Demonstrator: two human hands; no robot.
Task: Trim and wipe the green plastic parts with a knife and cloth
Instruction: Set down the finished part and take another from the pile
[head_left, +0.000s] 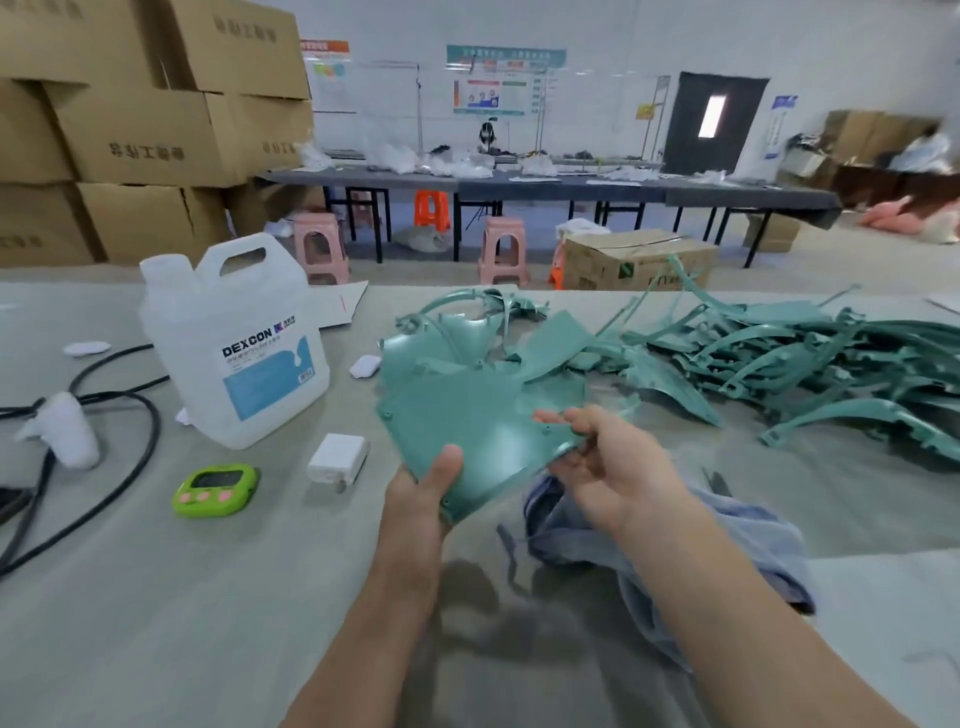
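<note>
Left hand and right hand grip opposite edges of green plastic part.

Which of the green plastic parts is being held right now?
The flat, fan-shaped green panel in front: the left hand grips its near corner and the right hand pinches its right edge. The other green parts lie piled on the table.

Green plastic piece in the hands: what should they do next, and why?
Probably the right hand should let go of the flat green plastic panel and pick up the crumpled blue cloth lying just beneath it, to wipe. The left hand grips the panel's near corner.
</note>
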